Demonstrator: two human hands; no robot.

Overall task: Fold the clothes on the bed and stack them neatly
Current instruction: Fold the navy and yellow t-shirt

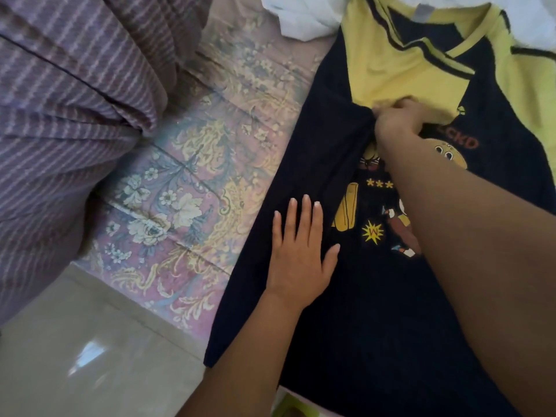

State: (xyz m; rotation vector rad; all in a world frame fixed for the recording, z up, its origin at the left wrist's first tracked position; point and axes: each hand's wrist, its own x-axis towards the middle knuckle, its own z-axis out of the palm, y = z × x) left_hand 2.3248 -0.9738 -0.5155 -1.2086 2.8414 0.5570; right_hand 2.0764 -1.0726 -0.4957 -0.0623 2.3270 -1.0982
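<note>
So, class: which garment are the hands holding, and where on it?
The right hand pinches the navy and yellow T-shirt at its folded-in sleeve seam; the left hand only presses flat on the folded side.

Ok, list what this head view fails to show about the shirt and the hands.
- T-shirt: hem and right side cut off by the frame edge.
- Chest print: partly covered by the right forearm; lettering incomplete.
- Right hand: fingertips blurred, buried in fabric.
- White garment: cut off at top.
- Left hand: fully visible, flat.
</note>
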